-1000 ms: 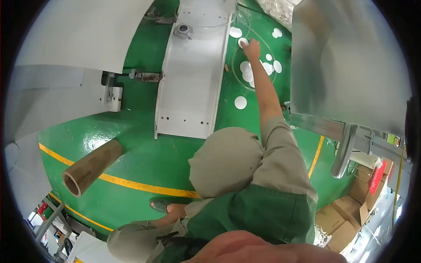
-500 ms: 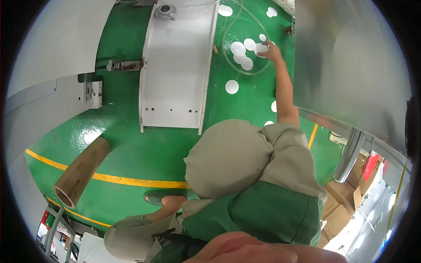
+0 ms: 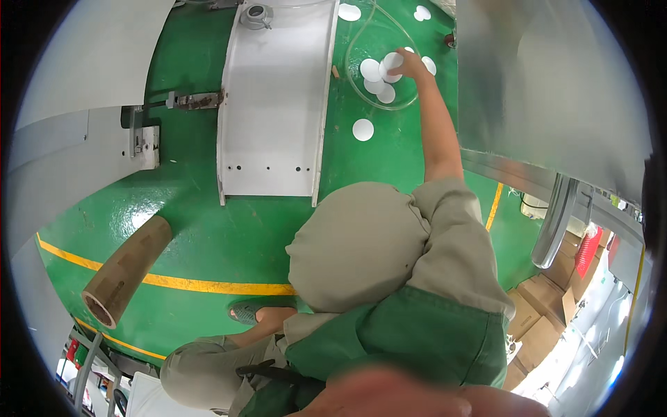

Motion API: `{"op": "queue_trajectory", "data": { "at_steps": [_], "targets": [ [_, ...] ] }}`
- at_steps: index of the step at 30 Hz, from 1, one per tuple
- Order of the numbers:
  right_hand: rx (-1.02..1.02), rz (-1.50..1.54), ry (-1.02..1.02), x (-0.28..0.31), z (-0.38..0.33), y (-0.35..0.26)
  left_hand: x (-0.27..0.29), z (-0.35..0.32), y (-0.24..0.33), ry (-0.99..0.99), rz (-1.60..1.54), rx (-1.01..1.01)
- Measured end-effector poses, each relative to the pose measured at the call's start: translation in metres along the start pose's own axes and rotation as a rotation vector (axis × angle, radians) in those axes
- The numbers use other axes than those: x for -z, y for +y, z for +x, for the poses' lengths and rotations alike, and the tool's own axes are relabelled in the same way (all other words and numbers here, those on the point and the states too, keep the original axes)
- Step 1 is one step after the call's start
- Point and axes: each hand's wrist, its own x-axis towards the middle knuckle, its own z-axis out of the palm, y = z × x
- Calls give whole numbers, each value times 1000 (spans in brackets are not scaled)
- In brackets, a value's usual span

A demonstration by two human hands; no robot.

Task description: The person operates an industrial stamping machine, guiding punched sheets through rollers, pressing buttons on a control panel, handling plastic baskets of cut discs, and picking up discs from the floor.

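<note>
Blurred bare skin of my own hand or forearm (image 3: 389, 397) lies across the lower edge, very near. Its fingers cannot be made out, nor can I tell left from right. Just beyond it crouches a person in a grey cap (image 3: 361, 247) and a green apron (image 3: 410, 340). That person's outstretched hand (image 3: 411, 65) grips a white round disc (image 3: 393, 61) above a small pile of such discs (image 3: 370, 70) on the floor. More loose discs lie around, one nearer (image 3: 363, 130) and another at the top (image 3: 349, 12).
A long white metal channel (image 3: 274, 111) lies left of the discs; a clear hose (image 3: 351, 69) loops around the pile. Left is a brown cardboard tube (image 3: 128, 271). Metal machine panels stand at left and right (image 3: 556, 90). Cardboard boxes (image 3: 542, 313) are at lower right.
The crouching person's hand has drawn a disc leftward onto the pile. The whole view has shifted slightly. My own blurred skin stays at the lower edge.
</note>
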Motion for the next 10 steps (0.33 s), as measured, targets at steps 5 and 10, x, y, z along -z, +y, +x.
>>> {"op": "queue_trajectory", "data": {
  "at_steps": [5,10],
  "targets": [
    [-168,323,-430,41,11,-23,-10,1,-5,-23,-9,15],
    [175,229,-158,-6,-1,-59,-39,-39,-36,-21,148,-133]
  ]
}}
